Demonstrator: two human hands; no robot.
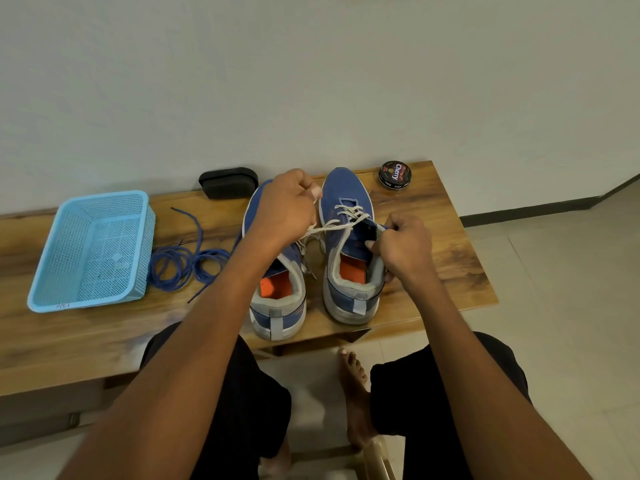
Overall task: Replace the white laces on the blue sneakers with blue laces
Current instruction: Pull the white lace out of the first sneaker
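Note:
Two blue sneakers with orange insoles stand side by side on the wooden table, toes away from me. My left hand (289, 206) hovers over the left sneaker (277, 299) and pinches a white lace (329, 227) that stretches taut from the right sneaker (346, 188). My right hand (403, 247) grips that sneaker's tongue and right collar. White lacing still crosses the right sneaker's upper eyelets. The blue laces (188, 261) lie in loose coils on the table left of the sneakers.
A light blue mesh basket (93, 251) sits at the table's left. A black case (228, 181) lies by the wall behind the sneakers. A round shoe polish tin (394, 175) stands at the far right corner. My legs and a bare foot are below the table edge.

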